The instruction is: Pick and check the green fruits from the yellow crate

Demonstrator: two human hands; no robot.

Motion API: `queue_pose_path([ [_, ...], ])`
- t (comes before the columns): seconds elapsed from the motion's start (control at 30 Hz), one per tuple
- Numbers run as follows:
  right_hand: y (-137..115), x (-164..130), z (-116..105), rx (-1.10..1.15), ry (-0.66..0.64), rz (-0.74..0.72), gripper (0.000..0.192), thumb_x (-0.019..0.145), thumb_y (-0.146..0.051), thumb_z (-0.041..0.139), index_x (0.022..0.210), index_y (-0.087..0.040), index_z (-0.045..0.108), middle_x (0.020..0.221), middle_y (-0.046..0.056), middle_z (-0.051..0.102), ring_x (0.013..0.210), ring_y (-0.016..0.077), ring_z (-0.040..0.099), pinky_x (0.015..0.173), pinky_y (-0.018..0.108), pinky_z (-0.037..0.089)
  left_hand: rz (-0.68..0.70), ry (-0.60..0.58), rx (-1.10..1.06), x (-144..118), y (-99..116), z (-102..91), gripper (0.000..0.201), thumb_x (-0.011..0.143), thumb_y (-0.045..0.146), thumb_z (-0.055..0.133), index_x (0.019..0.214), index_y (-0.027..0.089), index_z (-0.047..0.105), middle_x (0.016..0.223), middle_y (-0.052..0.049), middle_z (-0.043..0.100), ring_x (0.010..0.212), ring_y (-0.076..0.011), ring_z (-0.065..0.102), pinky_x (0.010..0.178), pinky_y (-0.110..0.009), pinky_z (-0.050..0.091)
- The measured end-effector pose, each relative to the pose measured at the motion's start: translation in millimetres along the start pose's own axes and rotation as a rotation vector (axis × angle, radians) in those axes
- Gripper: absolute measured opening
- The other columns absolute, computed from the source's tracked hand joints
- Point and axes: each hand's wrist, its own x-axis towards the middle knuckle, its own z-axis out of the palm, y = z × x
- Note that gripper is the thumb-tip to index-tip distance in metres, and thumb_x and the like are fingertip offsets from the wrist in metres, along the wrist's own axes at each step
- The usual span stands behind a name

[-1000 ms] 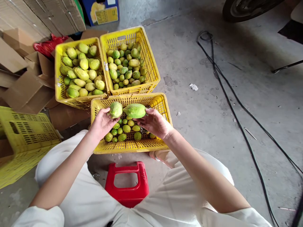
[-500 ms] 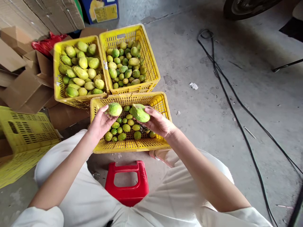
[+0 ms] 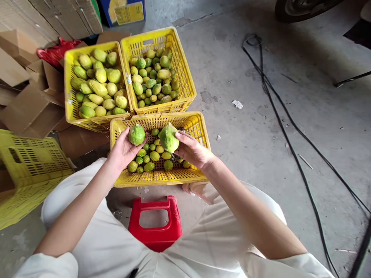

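Observation:
Both of my hands are over the near yellow crate (image 3: pixel 162 180), each closed around one fruit. In my left hand (image 3: pixel 123 151) is a round green citrus fruit (image 3: pixel 136 134), its end turned up toward me. My right hand (image 3: pixel 193 150) grips a larger, bumpy green citrus fruit (image 3: pixel 169 138) with a pointed tip. A narrow gap separates the two fruits. Below them, several smaller green and yellow citrus fruits (image 3: pixel 154 156) lie on the crate's bottom. Part of that crate's contents is hidden behind my hands.
Behind stand two more yellow crates, the left one (image 3: pixel 68 92) and the right one (image 3: pixel 188 75), filled with green-yellow fruit. Cardboard boxes (image 3: pixel 30 110) and a yellow-green crate (image 3: pixel 31 154) are at my left. A red stool (image 3: pixel 155 233) sits between my legs. Black cable (image 3: pixel 284 139) crosses the floor.
Both fruits have been turned in my fingers, so their ends now face me more. My hands have stayed nearly in place above the near crate.

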Motion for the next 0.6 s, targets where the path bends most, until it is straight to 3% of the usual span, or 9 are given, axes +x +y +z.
queue_pose_path([
  [0.17, 1, 3, -2, -0.065, 0.039, -0.041, 0.06, 0.074, -0.074, 0.106, 0.109, -0.031, 0.082, 0.12, 0.003, 0.09, 0.123, 0.0283, 0.082, 0.101, 0.037, 0.072, -0.022, 0.024, -0.033, -7, 3, 6.8, 0.021, 0.115, 0.024, 0.059, 0.102, 0.019, 0.074, 0.095, -0.005, 0.084, 0.081, -0.0187, 0.081, 0.098, -0.036, 0.074],
  [0.37, -1, 1, 3, 0.025, 0.016, -0.043, 0.05, 0.077, -0.048, 0.107, 0.116, -0.03, 0.081, 0.129, 0.004, 0.089, 0.133, 0.0302, 0.081, 0.123, 0.047, 0.066, -0.004, -0.025, -0.002, -7, 1, 4.1, 0.012, 0.108, 0.019, 0.07, 0.096, 0.021, 0.07, 0.087, -0.003, 0.081, 0.081, -0.0189, 0.084, 0.084, -0.03, 0.074],
  [0.6, 1, 1, 5, 0.081, 0.056, -0.056, 0.053, 0.071, -0.039, 0.11, 0.107, -0.03, 0.072, 0.124, 0.003, 0.088, 0.137, 0.0318, 0.08, 0.13, 0.055, 0.062, 0.064, -0.125, 0.035, 4, -4, -7.2, 0.008, 0.1, 0.019, 0.084, 0.105, 0.021, 0.078, 0.1, 0.0, 0.085, 0.089, -0.0134, 0.083, 0.091, -0.022, 0.071],
])
